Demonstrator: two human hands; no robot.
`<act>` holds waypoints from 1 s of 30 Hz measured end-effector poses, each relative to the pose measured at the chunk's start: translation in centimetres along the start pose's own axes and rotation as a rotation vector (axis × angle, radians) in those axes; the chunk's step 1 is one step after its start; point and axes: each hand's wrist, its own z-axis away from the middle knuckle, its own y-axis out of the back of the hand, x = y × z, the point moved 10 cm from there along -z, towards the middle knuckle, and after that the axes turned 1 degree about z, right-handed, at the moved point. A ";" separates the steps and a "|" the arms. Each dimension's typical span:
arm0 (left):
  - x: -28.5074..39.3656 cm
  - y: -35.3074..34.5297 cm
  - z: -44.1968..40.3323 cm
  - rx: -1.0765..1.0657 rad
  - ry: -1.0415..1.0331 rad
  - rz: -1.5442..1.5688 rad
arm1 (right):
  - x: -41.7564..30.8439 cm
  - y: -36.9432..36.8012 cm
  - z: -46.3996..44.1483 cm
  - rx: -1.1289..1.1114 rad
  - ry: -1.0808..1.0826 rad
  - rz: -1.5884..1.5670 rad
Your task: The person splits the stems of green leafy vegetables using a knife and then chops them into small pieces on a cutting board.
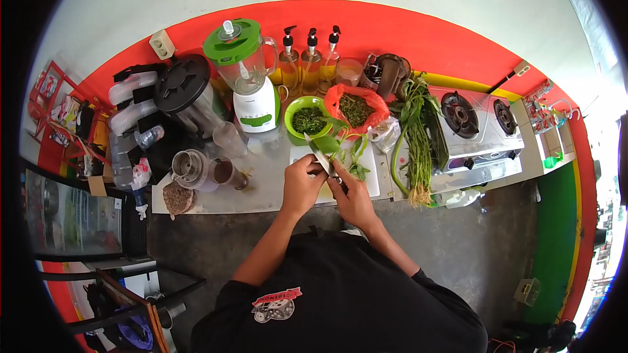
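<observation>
A small knife [319,155] points up and to the left over the white cutting board [373,180]. My right hand [353,197] is closed at its lower end, around the handle. Close beside the blade, my left hand [303,188] has its fingers curled together; what lies in them is hidden. Green leaves [356,157] lie on the board just beyond my hands. Behind the board stand a green bowl [288,116] of chopped greens and a red plastic bag [332,97] with more greens in it.
A bundle of long leafy greens [418,150] lies right of the board beside a gas stove [481,124]. To the left are a blender [252,91], a clear cup [229,137] and a steel container [190,167]. Several pump bottles [311,68] line the back wall.
</observation>
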 end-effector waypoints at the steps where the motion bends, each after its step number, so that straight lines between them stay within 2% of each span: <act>1: -0.2 0.0 -0.1 -0.001 0.011 0.021 | -0.1 0.0 -0.1 -0.001 0.003 -0.001; 6: -0.5 1.1 0.2 0.008 0.036 -0.008 | 0.2 -1.1 -0.1 0.020 0.062 -0.033; 8: -1.1 1.2 0.3 0.015 0.084 0.069 | -1.0 -0.9 0.1 0.085 0.180 0.079; 12: -2.5 1.3 0.4 0.032 0.091 0.086 | -1.3 -0.9 0.5 0.135 0.176 0.183; 17: -4.8 1.9 0.8 0.018 0.255 0.075 | -1.2 -0.8 0.2 0.158 0.148 0.325; 21: -5.4 2.0 0.8 0.060 0.226 0.160 | 0.6 0.3 -0.6 0.254 0.116 0.287; 23: -5.8 2.7 0.6 0.102 0.172 0.126 | 3.7 0.7 -1.0 0.274 -0.044 0.139; 25: -6.3 2.8 0.6 0.111 0.198 0.161 | 7.4 0.3 -1.3 0.303 -0.110 0.016; 27: -6.7 2.9 0.6 0.119 0.226 0.196 | 12.8 -0.4 -1.0 0.345 -0.295 -0.224; 29: -6.8 3.1 0.4 0.124 0.234 0.218 | 16.2 -1.0 -1.2 0.351 -0.292 -0.324; 30: -7.0 3.0 0.2 0.119 0.236 0.218 | 18.6 -2.5 -0.8 0.245 -0.522 -0.551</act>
